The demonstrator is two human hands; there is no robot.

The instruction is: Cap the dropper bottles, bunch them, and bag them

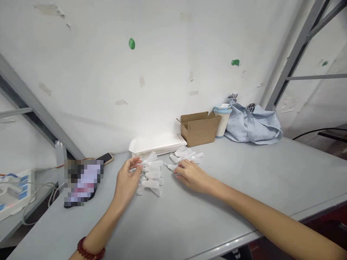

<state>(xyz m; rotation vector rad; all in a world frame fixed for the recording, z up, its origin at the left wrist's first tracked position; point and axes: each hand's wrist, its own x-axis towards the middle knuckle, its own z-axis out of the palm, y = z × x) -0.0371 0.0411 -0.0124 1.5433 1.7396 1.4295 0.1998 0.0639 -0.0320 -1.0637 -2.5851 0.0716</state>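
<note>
Several small, translucent white plastic tube-shaped pieces [153,175] lie fanned out in a bunch on the grey table, with thin loops at their left ends. My left hand [129,177] is at that left side, fingers curled by the loops; what sits between thumb and fingertips is too small to make out. Just right of the bunch, my right hand [191,175] pinches a single white plastic tube [171,167] whose narrow end points left. A second bunch of similar tubes [187,154] lies beyond the right hand, partly hidden by it.
Along the wall stand a flat white box [157,142], an open cardboard box [202,130], a lidded cup [222,121] and a light blue cloth bag [252,124]. To the left lie a phone [105,158] and a blurred-out object [85,182]. A white power strip [18,191] with cables sits farther left.
</note>
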